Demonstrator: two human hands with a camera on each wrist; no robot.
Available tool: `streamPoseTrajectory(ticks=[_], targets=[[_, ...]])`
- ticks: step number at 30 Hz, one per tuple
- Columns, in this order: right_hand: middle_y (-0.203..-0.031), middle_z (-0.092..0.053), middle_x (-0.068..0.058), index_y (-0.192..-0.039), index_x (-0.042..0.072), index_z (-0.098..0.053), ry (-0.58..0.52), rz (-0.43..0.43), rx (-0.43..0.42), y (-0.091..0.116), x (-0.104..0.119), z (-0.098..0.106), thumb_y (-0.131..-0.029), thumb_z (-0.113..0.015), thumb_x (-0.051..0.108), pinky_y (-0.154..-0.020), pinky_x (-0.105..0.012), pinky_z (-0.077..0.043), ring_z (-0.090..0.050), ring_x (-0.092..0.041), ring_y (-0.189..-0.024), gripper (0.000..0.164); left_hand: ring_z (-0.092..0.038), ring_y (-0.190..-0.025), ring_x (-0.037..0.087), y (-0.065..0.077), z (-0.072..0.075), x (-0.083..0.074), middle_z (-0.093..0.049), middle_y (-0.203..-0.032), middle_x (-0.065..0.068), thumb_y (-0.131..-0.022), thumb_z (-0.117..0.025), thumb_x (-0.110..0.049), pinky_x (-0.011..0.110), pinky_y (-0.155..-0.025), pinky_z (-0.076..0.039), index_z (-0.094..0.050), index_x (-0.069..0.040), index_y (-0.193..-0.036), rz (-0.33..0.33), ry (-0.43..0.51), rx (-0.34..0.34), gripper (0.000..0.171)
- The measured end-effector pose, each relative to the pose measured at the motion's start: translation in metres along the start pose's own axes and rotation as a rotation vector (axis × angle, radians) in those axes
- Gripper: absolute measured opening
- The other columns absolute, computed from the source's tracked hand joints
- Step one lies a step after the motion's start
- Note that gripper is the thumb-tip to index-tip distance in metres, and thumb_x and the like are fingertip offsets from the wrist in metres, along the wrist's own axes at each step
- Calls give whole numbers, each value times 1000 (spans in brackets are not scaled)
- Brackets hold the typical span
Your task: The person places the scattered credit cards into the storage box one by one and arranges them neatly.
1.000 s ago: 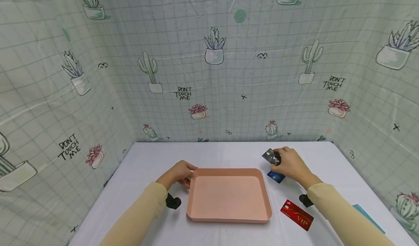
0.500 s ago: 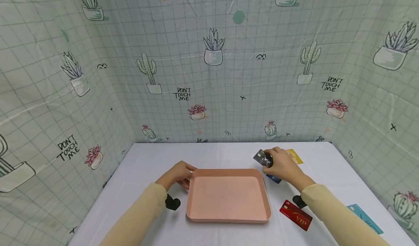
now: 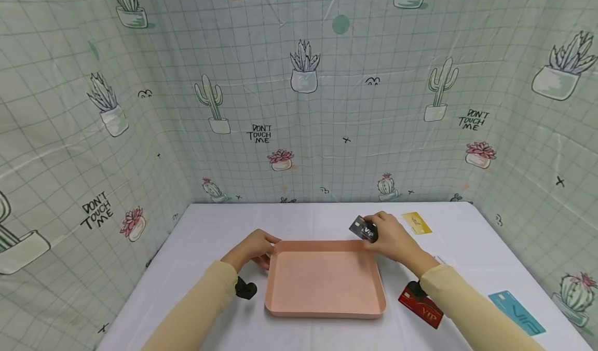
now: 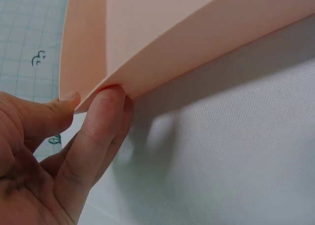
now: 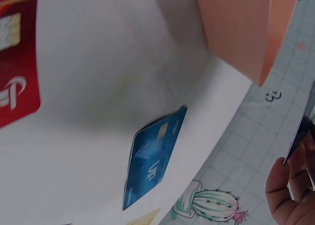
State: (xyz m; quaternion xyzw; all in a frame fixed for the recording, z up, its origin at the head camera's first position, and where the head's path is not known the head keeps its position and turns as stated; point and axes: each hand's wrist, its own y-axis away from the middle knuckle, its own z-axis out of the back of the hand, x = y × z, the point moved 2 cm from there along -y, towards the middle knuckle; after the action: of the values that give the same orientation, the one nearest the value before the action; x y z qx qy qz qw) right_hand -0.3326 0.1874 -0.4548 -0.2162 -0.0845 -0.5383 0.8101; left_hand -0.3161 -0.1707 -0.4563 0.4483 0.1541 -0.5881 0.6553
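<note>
Showing nearest, low on the right of the white table [image 3: 327, 335], more of the teal card [image 3: 517, 312] beyond the right sleeve [image 3: 476, 309] than a second ago. Lying next, just beside the tray's right wall: the red card [image 3: 422, 308], in place as before but now partly covered by the black wrist piece [image 3: 415, 289]. Filling the middle: the pink tray [image 3: 325, 286], flat and unmoved. Gripped at its far left corner by the left hand [image 3: 254, 251], in the same hold as earlier, with thumb at the corner and fingertips against the outer wall.

Carried leftward since the earlier frames: the black card [image 3: 363, 229], pinched in a narrow grip by the right hand [image 3: 392, 237], tilted, just past the tray's far right corner. Cannot be sure of contact between thumb and rim. Hidden now in the head view but plain in the right wrist view: the blue card [image 5: 152, 158], apart from the tray. Uncovered since a second ago, farther back: the yellow card [image 3: 417, 223], flat.

Offering room: a broad stretch left of the tray, a band behind it up to the straight far edge, only a slim gap beside the red card. Rising beyond: cactus-print cloth [image 3: 303, 133].
</note>
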Motion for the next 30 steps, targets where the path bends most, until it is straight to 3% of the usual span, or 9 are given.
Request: streamPoseTrajectory(ticks=[30], targets=[[-116,-64,-13,-130,0,-66,-29,167,31,-2,62,-24,-72,-87,22,-87,-41,-56,-58,-26,-102,64,-66,-60,15,-6,-1,3,-76,-101,12,-97,-59,0,27,-53,-60,-66,-4,-138,19,-32,-18,41]])
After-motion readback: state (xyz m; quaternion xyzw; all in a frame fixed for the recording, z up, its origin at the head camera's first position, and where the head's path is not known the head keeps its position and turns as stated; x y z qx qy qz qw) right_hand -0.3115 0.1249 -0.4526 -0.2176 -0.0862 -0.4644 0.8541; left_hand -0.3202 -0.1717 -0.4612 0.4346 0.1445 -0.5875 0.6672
